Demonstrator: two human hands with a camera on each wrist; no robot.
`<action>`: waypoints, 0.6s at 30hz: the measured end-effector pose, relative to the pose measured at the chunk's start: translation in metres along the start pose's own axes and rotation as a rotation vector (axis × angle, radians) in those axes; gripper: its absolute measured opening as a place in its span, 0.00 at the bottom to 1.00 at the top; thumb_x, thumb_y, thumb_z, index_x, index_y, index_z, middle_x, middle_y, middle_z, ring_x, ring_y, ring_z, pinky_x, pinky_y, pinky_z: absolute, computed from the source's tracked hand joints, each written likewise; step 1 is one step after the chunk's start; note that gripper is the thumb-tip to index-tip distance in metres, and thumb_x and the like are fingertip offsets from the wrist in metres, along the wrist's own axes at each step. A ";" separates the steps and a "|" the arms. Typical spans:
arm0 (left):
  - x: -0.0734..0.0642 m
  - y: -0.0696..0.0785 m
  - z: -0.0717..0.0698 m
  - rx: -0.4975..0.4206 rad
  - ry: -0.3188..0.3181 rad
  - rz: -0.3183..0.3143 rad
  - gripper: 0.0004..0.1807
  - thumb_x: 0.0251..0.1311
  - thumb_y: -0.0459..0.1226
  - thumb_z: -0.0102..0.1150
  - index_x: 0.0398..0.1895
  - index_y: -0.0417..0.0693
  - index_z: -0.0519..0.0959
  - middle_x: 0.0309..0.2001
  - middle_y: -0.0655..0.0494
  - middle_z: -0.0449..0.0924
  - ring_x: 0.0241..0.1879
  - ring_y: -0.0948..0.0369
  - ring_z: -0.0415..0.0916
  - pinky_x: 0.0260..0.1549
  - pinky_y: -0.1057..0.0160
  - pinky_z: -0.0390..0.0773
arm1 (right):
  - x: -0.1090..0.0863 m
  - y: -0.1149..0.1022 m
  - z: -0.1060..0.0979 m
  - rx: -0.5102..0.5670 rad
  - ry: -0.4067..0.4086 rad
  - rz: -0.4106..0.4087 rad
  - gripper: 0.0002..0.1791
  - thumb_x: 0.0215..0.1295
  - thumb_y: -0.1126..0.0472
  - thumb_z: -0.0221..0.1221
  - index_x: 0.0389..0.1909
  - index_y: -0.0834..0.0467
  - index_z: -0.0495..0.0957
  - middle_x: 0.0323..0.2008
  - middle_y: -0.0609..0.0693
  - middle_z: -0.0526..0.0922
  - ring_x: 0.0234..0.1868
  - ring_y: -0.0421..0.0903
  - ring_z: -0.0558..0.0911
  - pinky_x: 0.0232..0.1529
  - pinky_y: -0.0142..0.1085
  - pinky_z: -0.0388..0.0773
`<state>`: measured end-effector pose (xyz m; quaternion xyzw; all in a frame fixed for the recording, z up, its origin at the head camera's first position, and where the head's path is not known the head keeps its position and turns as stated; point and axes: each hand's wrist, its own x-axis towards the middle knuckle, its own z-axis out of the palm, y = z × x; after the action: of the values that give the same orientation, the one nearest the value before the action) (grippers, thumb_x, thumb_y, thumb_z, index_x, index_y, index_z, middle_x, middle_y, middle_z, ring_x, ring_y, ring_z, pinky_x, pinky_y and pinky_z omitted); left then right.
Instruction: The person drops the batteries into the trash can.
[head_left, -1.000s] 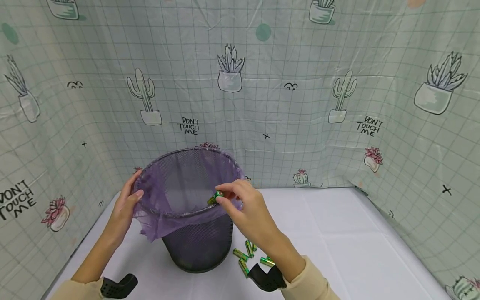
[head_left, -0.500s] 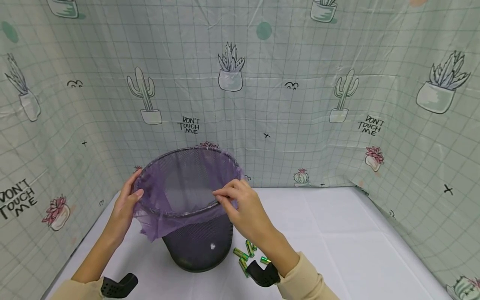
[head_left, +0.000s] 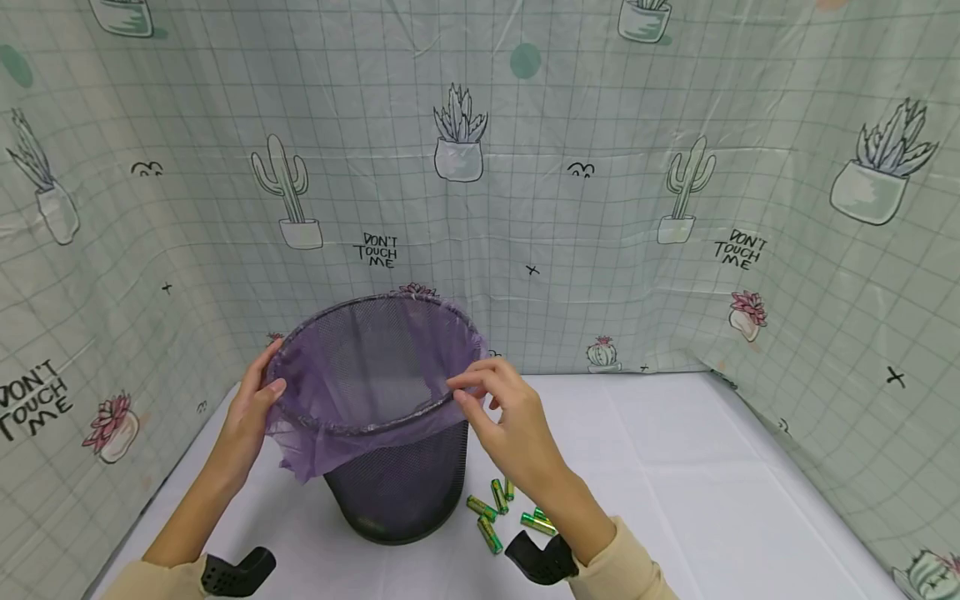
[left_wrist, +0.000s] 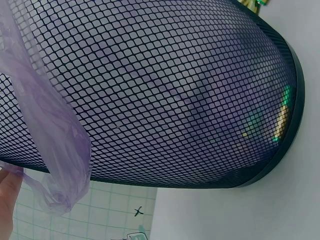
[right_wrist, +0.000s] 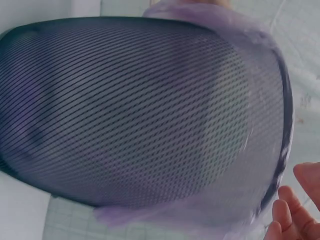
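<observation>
A black mesh wastebasket [head_left: 405, 492] lined with a thin purple trash bag [head_left: 330, 454] stands tilted on the table. My left hand [head_left: 251, 408] grips its rim at the left, thumb over the bag's folded edge. At the right side of the rim, my right hand [head_left: 517, 425] hovers with thumb and forefinger slightly apart and nothing between them. In the right wrist view its fingertips [right_wrist: 284, 215] are right by the rim. Green-and-gold batteries [left_wrist: 281, 117] show through the mesh at the wastebasket's bottom in the left wrist view.
Several loose AA-size batteries [head_left: 489, 535] lie on the white tablecloth [head_left: 675, 483] right of the wastebasket, some partly behind the right wrist. A cactus-print curtain [head_left: 525, 208] encloses the back and both sides. Each wrist carries a black strap mount [head_left: 238, 573].
The battery between my right fingers has been let go over the wastebasket and is gone from the hand. That hand has drawn back slightly to the right; the left keeps its hold.
</observation>
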<state>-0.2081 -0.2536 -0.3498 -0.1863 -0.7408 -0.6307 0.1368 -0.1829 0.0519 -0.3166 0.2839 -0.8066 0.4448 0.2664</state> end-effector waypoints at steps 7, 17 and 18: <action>0.000 0.000 0.000 -0.021 0.000 -0.003 0.31 0.68 0.37 0.35 0.73 0.53 0.46 0.75 0.49 0.30 0.73 0.60 0.32 0.57 0.83 0.49 | -0.013 0.022 -0.012 -0.019 0.032 0.037 0.08 0.60 0.64 0.59 0.41 0.56 0.80 0.42 0.47 0.79 0.38 0.40 0.76 0.38 0.34 0.74; 0.001 0.000 0.000 -0.020 -0.001 -0.016 0.31 0.68 0.38 0.35 0.74 0.54 0.46 0.75 0.50 0.30 0.73 0.58 0.31 0.56 0.83 0.50 | -0.039 0.058 -0.023 -0.081 0.003 0.190 0.09 0.60 0.61 0.60 0.42 0.54 0.79 0.41 0.45 0.80 0.40 0.45 0.76 0.41 0.36 0.74; 0.001 0.000 0.000 -0.021 -0.001 -0.015 0.31 0.68 0.38 0.35 0.74 0.54 0.46 0.75 0.50 0.30 0.73 0.57 0.31 0.56 0.83 0.50 | -0.042 0.061 -0.024 -0.087 0.003 0.205 0.09 0.60 0.61 0.60 0.42 0.54 0.79 0.41 0.45 0.80 0.40 0.45 0.76 0.41 0.36 0.74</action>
<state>-0.2088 -0.2531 -0.3492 -0.1826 -0.7355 -0.6394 0.1300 -0.1923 0.1091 -0.3685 0.1873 -0.8495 0.4349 0.2327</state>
